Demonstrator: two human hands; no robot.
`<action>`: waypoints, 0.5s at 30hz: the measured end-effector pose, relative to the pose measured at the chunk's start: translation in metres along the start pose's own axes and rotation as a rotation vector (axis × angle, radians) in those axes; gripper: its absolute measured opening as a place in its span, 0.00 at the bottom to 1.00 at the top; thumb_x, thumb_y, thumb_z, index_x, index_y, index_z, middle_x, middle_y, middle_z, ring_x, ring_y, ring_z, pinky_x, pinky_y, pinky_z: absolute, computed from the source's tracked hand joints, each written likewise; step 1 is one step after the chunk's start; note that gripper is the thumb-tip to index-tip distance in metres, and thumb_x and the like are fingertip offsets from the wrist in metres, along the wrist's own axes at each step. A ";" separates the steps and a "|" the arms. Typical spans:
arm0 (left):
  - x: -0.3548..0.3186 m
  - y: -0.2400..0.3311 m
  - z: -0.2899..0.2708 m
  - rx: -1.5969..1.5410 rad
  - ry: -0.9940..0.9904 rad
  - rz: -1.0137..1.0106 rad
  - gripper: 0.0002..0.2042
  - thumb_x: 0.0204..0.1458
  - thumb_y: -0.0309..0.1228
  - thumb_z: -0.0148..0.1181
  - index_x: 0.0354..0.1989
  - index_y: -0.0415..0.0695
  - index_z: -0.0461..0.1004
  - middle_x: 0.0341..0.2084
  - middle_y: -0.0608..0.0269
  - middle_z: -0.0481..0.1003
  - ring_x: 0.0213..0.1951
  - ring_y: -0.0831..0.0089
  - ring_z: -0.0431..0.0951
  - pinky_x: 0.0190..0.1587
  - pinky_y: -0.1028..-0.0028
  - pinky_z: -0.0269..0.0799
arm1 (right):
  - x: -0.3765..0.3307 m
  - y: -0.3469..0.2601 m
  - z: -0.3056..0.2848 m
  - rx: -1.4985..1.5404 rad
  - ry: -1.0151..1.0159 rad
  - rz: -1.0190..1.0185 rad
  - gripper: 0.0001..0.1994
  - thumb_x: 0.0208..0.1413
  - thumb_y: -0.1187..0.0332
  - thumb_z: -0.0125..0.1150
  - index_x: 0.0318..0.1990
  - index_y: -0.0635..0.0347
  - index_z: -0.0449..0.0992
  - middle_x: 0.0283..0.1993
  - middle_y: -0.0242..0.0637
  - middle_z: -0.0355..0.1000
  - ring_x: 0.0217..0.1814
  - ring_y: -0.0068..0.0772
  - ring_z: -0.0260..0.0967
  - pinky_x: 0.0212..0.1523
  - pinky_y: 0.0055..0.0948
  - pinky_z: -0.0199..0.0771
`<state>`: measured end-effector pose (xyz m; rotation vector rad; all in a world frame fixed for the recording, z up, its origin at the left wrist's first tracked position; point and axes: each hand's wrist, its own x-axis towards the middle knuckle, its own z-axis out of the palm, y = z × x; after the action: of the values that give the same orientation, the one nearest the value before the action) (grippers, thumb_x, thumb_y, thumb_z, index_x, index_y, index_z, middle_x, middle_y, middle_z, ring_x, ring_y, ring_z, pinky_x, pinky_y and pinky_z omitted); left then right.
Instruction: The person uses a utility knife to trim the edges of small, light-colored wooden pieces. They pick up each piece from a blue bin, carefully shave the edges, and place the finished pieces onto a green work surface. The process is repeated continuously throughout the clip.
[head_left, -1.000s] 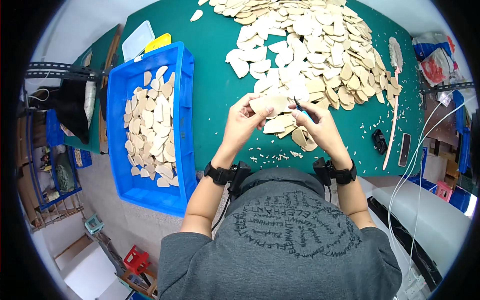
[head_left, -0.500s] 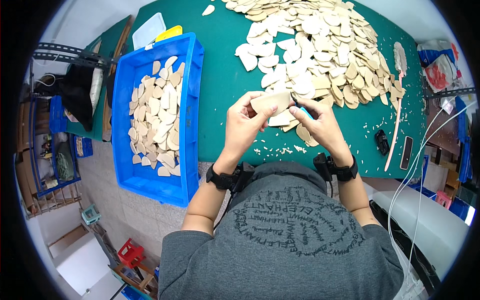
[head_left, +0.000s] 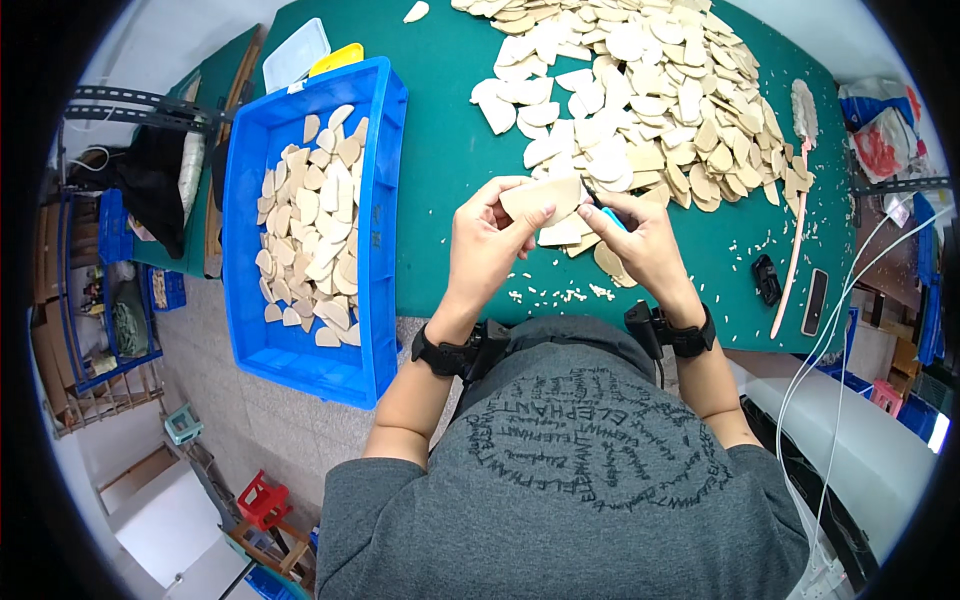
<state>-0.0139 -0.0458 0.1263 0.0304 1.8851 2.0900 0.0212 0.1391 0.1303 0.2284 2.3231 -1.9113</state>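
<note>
My left hand (head_left: 484,238) pinches a beige half-moon pad (head_left: 545,198) between thumb and fingers, over the near part of the table. Closed around a small blue-handled tool (head_left: 614,219), my right hand (head_left: 648,246) is just right of the pad. The tool's dark tip is at the pad's right edge; my fingers hide much of the tool, so its exact kind is unclear. Beneath and beyond my hands, loose pads (head_left: 608,262) lie at the near end of a large heap of similar beige pads (head_left: 690,110).
A blue plastic bin (head_left: 383,230) holding smaller beige pieces stands at the left. Pale trimmings (head_left: 570,294) dot the green table (head_left: 450,120). At the right lie a long pink-handled duster (head_left: 795,220), a phone (head_left: 815,303) and a black object (head_left: 766,280).
The view has shifted very slightly. My hands hold the same pad and tool in nearly the same place, with only a small shift of the right fingers.
</note>
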 end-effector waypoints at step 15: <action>0.064 -0.060 -0.127 0.778 0.902 0.318 0.28 0.47 0.37 0.63 0.55 0.40 0.62 0.48 0.49 0.65 0.55 0.57 0.59 0.56 0.59 0.58 | 0.012 0.040 -0.016 0.074 0.061 0.119 0.13 0.53 0.65 0.61 0.40 0.66 0.76 0.25 0.23 0.67 0.26 0.11 0.57 0.26 0.16 0.56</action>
<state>-0.0901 -0.1476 0.0396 -0.5447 3.3181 1.4637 0.0179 0.1631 0.0922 0.4276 2.2228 -1.9606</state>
